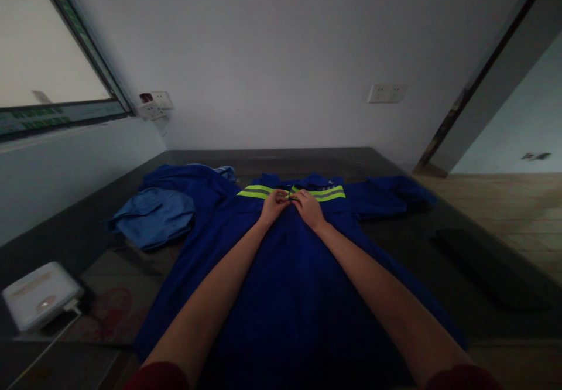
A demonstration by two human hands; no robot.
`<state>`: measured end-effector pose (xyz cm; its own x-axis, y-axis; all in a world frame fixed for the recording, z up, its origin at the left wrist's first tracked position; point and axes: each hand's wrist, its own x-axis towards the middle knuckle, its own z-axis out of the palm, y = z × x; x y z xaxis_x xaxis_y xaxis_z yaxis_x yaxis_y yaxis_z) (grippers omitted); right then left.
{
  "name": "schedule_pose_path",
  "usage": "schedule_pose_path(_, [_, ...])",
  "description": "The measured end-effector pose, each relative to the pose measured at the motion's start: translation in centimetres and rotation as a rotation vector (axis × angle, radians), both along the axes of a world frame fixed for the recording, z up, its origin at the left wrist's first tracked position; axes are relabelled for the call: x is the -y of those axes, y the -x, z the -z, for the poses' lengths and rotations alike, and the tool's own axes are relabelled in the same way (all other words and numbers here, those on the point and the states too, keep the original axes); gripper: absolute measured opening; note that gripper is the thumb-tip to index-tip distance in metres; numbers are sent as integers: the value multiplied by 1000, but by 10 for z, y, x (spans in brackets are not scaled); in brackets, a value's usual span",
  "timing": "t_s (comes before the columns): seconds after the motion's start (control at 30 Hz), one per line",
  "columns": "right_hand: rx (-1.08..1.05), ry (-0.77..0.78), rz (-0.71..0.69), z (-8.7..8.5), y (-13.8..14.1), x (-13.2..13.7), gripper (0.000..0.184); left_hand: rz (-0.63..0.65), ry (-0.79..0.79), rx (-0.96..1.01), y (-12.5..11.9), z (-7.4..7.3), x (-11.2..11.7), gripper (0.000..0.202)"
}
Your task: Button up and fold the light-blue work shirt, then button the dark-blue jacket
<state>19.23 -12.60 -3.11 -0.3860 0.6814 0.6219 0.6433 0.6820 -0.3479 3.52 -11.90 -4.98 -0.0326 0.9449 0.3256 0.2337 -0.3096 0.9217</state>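
A blue work garment (pixel 281 284) with long sleeves and a collar lies spread over the dark table. Across its chest runs a yellow-green and grey reflective strip (pixel 331 194). My left hand (pixel 274 204) and my right hand (pixel 308 207) meet at the front opening, level with the strip. Both have their fingertips pinched on the garment's front edges, almost touching each other. Whether a button, snap or zip lies between the fingers is too small to tell.
Lighter blue folded cloth (pixel 156 214) lies on the left beside the garment. A white box-shaped device (pixel 41 293) with a cable sits at the front left. On the right lies a flat black object (pixel 487 270). Wall sockets (pixel 386 93) are behind the table (pixel 263 156).
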Motion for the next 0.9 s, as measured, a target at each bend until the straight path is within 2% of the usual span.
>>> schedule_pose_path(0.13, [67,-32,8,-2,2,2,19,21,-13,15,-1,0,2,35])
schedule_pose_path(0.43, [144,-51,41,-4,0,2,18,32,-69,-53,-3,-1,5,34])
schedule_pose_path(0.67, [310,-37,77,-6,4,7,21,-17,-114,-222,-5,-3,9,31])
schedule_pose_path(0.9, [201,11,86,-6,2,3,20,-128,-162,-431,-12,-12,21,28])
